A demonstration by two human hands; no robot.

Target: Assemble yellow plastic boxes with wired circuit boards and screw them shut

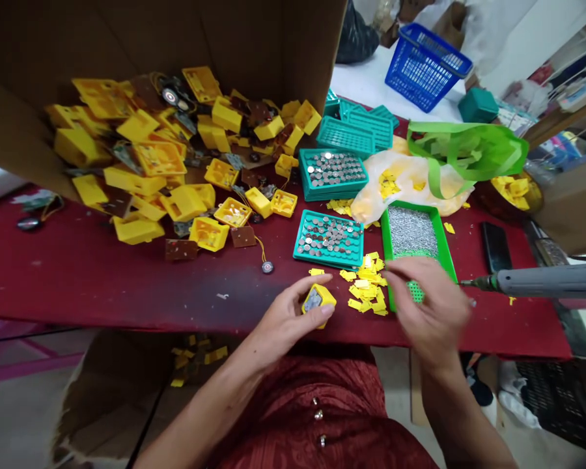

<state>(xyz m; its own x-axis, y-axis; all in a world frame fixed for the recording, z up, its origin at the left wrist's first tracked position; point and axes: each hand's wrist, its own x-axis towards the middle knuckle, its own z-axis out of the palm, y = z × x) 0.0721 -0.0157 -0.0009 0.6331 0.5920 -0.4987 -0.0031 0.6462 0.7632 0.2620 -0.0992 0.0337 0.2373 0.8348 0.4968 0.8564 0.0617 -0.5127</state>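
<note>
Yellow plastic housing [318, 305] in left hand [286, 319], just behind red table edge [127, 324]

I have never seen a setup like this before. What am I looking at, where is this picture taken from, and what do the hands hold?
There is no machine here: these are a person's two bare hands, seen from one camera worn on the head, looking down. The left hand holds a yellow plastic casing. The right hand is over a green tray of small grey metal parts. On the red-covered table lie yellow casings spilling from a tipped cardboard box and teal trays of metal discs. A grey electric screwdriver points in from the right.
</note>
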